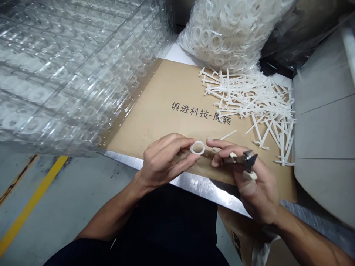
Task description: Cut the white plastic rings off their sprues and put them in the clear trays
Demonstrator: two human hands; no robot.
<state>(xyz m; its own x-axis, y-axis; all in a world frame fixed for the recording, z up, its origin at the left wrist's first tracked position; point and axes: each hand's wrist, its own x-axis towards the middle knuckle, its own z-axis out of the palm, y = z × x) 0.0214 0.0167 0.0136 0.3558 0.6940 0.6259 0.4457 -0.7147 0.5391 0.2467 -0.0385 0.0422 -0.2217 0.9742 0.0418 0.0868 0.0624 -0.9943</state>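
My left hand (166, 159) pinches a small white plastic ring (198, 147) between thumb and fingertips, just above the near edge of the cardboard sheet (166, 111). My right hand (249, 184) is closed around small cutting pliers (245, 162) with pale handles, their metal jaws pointing up and to the right. The right index finger reaches toward the ring and nearly touches it.
A pile of white plastic sprue sticks (255, 99) lies on the cardboard at the right. Behind it stands a clear bag of white rings (227, 33). Stacked clear plastic trays (69, 66) fill the left. Grey boxes (324, 122) sit at the right; the metal table edge (199, 184) runs below.
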